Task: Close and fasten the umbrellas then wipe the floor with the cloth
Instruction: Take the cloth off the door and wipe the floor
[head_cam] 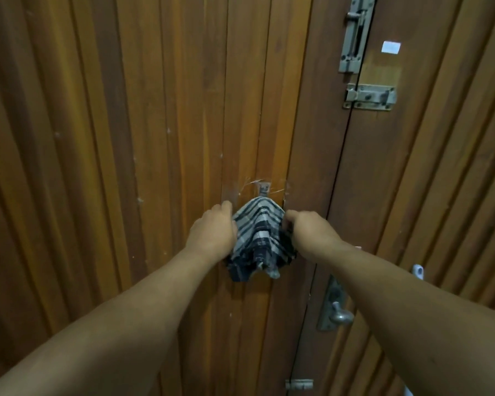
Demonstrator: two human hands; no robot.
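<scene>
Head view, and right in the middle hangs the dark blue and white checked cloth point(257, 238), bunched and draped against the brown wooden slatted door point(126, 138). Its top is gathered just below a small metal hook plate point(264, 190) fixed to the door, though whether the cloth is actually caught on it is hard to tell from here. Faint scratch marks fan out on the wood around that plate.

Left hand point(212, 231) is pressed against the left edge of the cloth, fingers curled in and gripping the fabric. Right hand point(312, 232) is on the cloth's right edge, fingers closed around a fold of it. Both bare forearms reach up from the bottom corners toward the cloth.

Moving out from the cloth: to its lower right, on the door's edge, sits a grey metal lever handle point(337, 312) on a long backplate. Well above and to the right of the cloth, a grey metal slide bolt point(355, 35) runs upright along the door seam, with a second grey metal latch point(370, 97) just beneath it. Beside the upper bolt there is a small white sticker point(390, 47). Far below the cloth, near the bottom edge, another small metal bolt point(299, 384) shows.
</scene>
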